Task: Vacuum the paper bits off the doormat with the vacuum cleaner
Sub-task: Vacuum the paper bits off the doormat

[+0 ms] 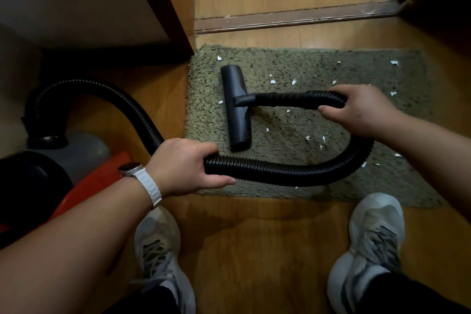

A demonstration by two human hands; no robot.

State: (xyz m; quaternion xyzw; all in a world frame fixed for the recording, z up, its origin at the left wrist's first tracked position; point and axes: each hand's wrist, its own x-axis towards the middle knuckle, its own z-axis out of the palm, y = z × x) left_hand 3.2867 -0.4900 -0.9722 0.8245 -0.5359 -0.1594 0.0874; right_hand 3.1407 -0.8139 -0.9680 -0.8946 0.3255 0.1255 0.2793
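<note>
Your shaggy olive doormat fills mid-frame. The black ribbed vacuum hose loops over it, its flat black nozzle resting on the mat's left. Your left hand grips the hose lower centre, your right hand centre right. White paper bits dot the mat.

A silver-cased watch on a white woven band circled the left wrist; pale grey sneakers with dark-flecked laces met dark trouser legs

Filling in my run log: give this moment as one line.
left hand grips hose | right hand grips hose near nozzle | nozzle on doormat | paper bits scattered on doormat
</note>
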